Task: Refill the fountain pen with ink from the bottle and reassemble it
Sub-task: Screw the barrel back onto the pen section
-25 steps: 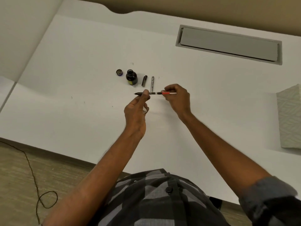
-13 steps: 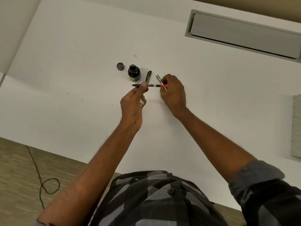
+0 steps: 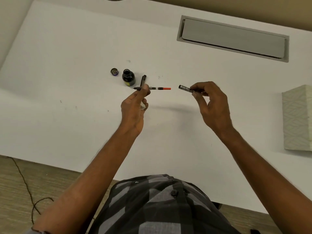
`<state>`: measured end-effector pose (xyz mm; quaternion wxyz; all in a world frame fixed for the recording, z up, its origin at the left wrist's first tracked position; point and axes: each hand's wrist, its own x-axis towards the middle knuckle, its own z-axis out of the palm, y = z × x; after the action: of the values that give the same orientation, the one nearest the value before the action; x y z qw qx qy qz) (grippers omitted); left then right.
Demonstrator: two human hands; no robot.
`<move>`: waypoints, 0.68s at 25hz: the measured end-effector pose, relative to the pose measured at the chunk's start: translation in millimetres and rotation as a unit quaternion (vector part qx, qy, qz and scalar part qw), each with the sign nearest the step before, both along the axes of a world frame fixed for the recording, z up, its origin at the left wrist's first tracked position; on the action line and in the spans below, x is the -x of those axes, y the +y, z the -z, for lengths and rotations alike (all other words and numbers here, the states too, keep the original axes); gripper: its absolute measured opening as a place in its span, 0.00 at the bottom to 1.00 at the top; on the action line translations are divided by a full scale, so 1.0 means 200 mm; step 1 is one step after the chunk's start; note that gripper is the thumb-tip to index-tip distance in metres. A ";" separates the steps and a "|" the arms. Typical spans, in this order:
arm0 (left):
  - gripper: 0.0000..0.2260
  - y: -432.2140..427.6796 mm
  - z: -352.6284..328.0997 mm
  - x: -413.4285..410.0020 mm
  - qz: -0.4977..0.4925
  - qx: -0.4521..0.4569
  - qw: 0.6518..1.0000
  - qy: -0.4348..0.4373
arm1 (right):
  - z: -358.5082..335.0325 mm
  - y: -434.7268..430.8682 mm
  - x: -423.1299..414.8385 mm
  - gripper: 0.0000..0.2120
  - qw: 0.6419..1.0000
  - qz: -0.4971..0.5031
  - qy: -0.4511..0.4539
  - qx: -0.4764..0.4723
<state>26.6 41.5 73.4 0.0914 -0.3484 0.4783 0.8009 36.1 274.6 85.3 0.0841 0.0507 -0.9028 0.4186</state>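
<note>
My left hand (image 3: pixel 135 107) pinches the pen's front section with its converter (image 3: pixel 157 88), held level above the white table, nib to the left and red end to the right. My right hand (image 3: pixel 211 102) grips the silver pen barrel (image 3: pixel 184 88), its open end facing the converter's red tip across a short gap. The open ink bottle (image 3: pixel 128 79) stands on the table behind my left hand. Its cap (image 3: pixel 114 71) lies just to its left. The black pen cap (image 3: pixel 143 80) lies to the bottle's right.
A grey cable hatch (image 3: pixel 233 38) is set into the table (image 3: pixel 67 65) at the back right. A white patterned tissue box (image 3: pixel 297 119) sits at the right edge. A dark cord (image 3: pixel 25 183) lies on the floor at the lower left.
My right hand let go of the converter's red end, picked the silver barrel up off the table and moved it to the right, level with the pen section. My left hand kept its hold.
</note>
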 end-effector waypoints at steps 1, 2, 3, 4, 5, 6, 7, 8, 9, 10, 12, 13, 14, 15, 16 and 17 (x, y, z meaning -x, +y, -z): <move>0.04 0.01 -0.03 -0.02 0.003 -0.006 1.000 0.006 | -0.03 0.00 -0.03 0.07 1.000 -0.014 0.010 -0.010; 0.04 0.02 -0.05 -0.05 0.005 -0.012 1.000 0.011 | -0.05 0.00 -0.06 0.07 0.999 -0.026 0.020 -0.021; 0.04 0.03 -0.07 -0.07 0.008 -0.017 1.000 0.015 | -0.07 -0.01 -0.08 0.07 0.998 -0.036 0.031 -0.031; 0.04 0.04 -0.09 -0.10 0.012 -0.021 1.000 0.019 | -0.09 -0.01 -0.10 0.07 0.997 -0.045 0.042 -0.039; 0.04 0.05 -0.11 -0.12 0.016 -0.025 0.999 0.023 | -0.11 -0.01 -0.12 0.07 0.996 -0.052 0.051 -0.044; 0.04 0.06 -0.12 -0.15 0.020 -0.026 0.999 0.027 | -0.12 -0.02 -0.15 0.07 0.995 -0.058 0.060 -0.048; 0.05 0.07 -0.14 -0.18 0.022 -0.026 0.999 0.030 | -0.14 -0.02 -0.18 0.07 0.995 -0.061 0.066 -0.051; 0.05 0.07 -0.15 -0.21 0.023 -0.025 0.999 0.033 | -0.15 -0.01 -0.20 0.07 0.994 -0.063 0.072 -0.054; 0.05 0.07 -0.16 -0.23 0.022 -0.023 0.999 0.036 | -0.16 -0.01 -0.22 0.07 0.993 -0.062 0.078 -0.058; 0.06 0.07 -0.16 -0.25 0.021 -0.023 0.999 0.037 | -0.17 0.00 -0.24 0.07 0.993 -0.058 0.084 -0.061; 0.08 0.07 -0.18 -0.30 0.016 -0.021 0.999 0.040 | -0.18 0.03 -0.29 0.07 0.992 -0.048 0.093 -0.071; 0.08 0.06 -0.19 -0.31 0.013 -0.020 0.999 0.042 | -0.18 0.05 -0.31 0.07 0.992 -0.044 0.096 -0.075; 0.09 0.06 -0.19 -0.33 0.011 -0.020 0.999 0.045 | -0.18 0.06 -0.33 0.07 0.991 -0.041 0.099 -0.078; 0.09 0.06 -0.20 -0.35 0.012 -0.019 0.999 0.047 | -0.18 0.06 -0.35 0.07 0.991 -0.042 0.099 -0.081; 0.08 0.06 -0.20 -0.37 0.016 -0.017 0.998 0.050 | -0.18 0.06 -0.36 0.07 0.991 -0.047 0.099 -0.082; 0.08 0.07 -0.20 -0.38 0.021 -0.016 0.998 0.052 | -0.18 0.06 -0.37 0.07 0.991 -0.057 0.096 -0.079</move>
<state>103.2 54.8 114.4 0.0890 -0.2948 0.4771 0.8231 110.5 285.8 122.2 0.1424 0.1489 -0.9164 0.3431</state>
